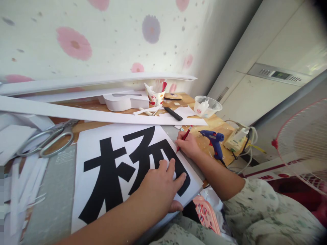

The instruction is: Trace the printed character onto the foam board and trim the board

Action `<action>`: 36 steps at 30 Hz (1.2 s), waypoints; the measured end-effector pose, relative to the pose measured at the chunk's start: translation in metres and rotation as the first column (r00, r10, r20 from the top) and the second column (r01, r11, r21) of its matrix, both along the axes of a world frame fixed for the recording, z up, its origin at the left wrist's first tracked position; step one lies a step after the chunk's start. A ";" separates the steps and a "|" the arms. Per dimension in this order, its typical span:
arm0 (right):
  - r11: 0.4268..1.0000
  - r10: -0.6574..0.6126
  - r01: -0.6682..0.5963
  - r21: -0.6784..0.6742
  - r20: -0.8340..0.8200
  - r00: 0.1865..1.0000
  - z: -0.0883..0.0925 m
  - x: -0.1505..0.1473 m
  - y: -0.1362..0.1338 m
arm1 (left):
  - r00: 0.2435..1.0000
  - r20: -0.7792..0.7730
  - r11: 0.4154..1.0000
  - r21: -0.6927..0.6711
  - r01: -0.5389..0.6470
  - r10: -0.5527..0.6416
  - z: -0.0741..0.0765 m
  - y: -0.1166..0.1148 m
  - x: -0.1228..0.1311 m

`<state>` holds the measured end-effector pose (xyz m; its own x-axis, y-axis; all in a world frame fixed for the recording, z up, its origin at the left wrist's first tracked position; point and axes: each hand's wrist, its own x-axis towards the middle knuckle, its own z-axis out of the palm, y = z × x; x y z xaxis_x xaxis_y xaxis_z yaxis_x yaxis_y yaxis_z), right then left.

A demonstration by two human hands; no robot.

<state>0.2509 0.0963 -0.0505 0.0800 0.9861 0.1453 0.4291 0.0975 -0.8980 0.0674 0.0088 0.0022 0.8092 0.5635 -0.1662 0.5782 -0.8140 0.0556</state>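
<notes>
A white sheet (89, 146) printed with a large black character lies on the wooden table in front of me. My left hand (160, 187) rests flat on its near right part, fingers spread over the black print. At the sheet's right edge my right hand (187, 144) is closed around a red pen (186, 134), with the tip touching the sheet.
Large metal scissors (51, 136) lie left of the sheet. A blue glue gun (213, 139) stands right of my right hand, beside a power strip (236, 137). Behind are white foam strips (102, 115), a paper cup (155, 97), a black marker (173, 114) and a clear bowl (206, 105). A fan (304, 146) stands at right.
</notes>
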 end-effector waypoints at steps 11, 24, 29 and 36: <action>0.998 -0.032 0.027 0.052 0.098 0.995 0.010 -0.006 0.000 | 1.000 0.015 1.000 0.012 0.005 -0.005 -0.003 0.001 0.001; 0.996 -0.047 0.035 0.082 0.155 0.987 0.010 -0.010 0.011 | 1.000 0.017 1.000 0.018 0.013 -0.013 -0.003 0.001 0.000; 0.997 -0.041 0.029 0.073 0.156 0.987 0.011 -0.012 0.016 | 0.999 0.039 0.999 0.036 0.013 -0.015 -0.006 0.001 0.000; 0.993 -0.066 0.050 0.109 0.154 0.986 0.009 -0.014 0.017 | 1.000 0.006 1.000 0.009 0.013 -0.013 -0.003 0.001 0.001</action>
